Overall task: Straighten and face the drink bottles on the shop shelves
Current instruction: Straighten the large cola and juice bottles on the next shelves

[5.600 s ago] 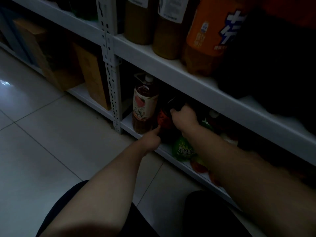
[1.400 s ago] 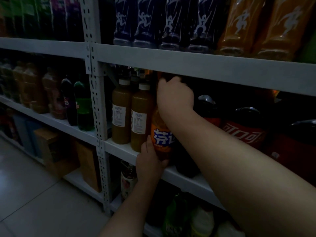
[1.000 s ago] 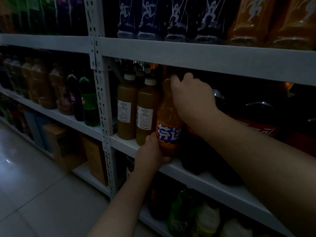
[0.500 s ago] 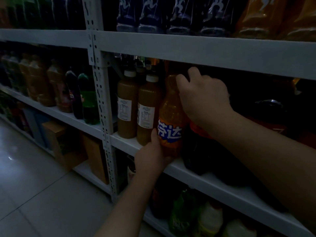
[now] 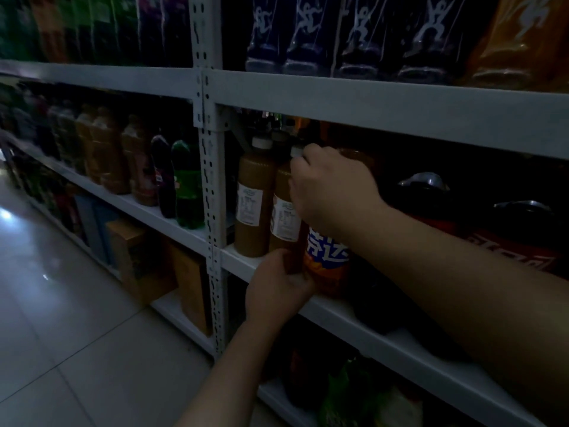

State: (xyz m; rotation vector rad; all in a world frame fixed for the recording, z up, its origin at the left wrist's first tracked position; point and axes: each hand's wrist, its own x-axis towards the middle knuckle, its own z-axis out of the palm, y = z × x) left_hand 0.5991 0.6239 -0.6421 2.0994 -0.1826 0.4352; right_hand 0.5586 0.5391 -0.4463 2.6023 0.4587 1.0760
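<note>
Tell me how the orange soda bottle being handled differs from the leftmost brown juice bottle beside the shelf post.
The orange soda bottle is gripped by both hands, left hand low, right hand high; the brown juice bottle stands untouched. The soda's label is blue with large white characters; the juice's is white with small print. The juice's white cap shows; the soda's is hidden. Both stand on one shelf.

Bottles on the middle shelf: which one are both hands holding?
The orange bottle with the blue label: the right hand grips its top, the left hand its base. The two brown bottles beside it carry white labels.
</note>
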